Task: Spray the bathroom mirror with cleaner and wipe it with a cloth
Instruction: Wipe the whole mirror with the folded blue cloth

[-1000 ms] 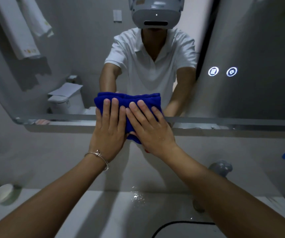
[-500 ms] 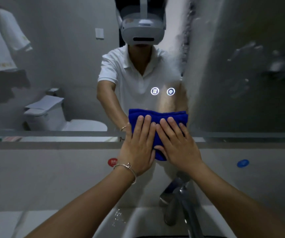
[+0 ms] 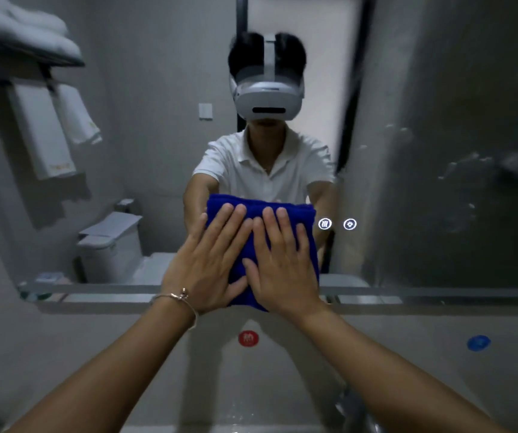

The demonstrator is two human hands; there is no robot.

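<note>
A folded blue cloth (image 3: 259, 210) lies flat against the bathroom mirror (image 3: 438, 89), just above the mirror's lower edge. My left hand (image 3: 207, 264), with a thin bracelet at the wrist, presses the cloth's left half with straight, spread fingers. My right hand (image 3: 282, 264) presses the right half the same way, its thumb touching the left hand. Wet spray streaks (image 3: 470, 182) cling to the glass at the right. No spray bottle is in view.
Two lit touch icons (image 3: 337, 224) glow on the mirror right of the cloth. A red sticker (image 3: 248, 338) and a blue sticker (image 3: 478, 342) sit on the wall below. The tap (image 3: 354, 404) stands at the bottom right. The mirror reflects a toilet and hanging towels.
Both hands have slid the cloth up the mirror and back to the left of the touch icons, after a pass to the right. The view has tilted upward.
</note>
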